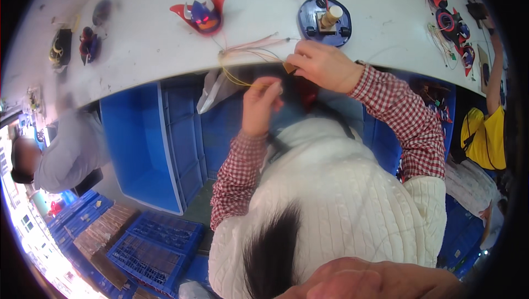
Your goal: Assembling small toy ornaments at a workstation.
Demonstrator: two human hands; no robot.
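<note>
My left hand (262,106) is just in front of the white table's near edge, fingers pinched round the end of thin yellow wires (231,77). A small pale bit shows at its fingertips, too small to name. My right hand (328,68) is at the edge, closed on a small flat brown-orange piece (289,68). Between and beyond the hands lies a loose bundle of thin pink and orange wires (250,48). Farther left sits a purple and red horned toy head (205,17), its eyes glowing red. Beyond my right hand is a dark blue oval housing (309,12) bearing a brass-coloured cylinder (332,17).
Red and purple toy parts (454,26) with wires lie at the table's right. Small dark parts (88,44) sit at the left. A large blue crate (138,145) stands below the edge. One person in grey (74,145) is at the left, another in yellow (487,136) at the right.
</note>
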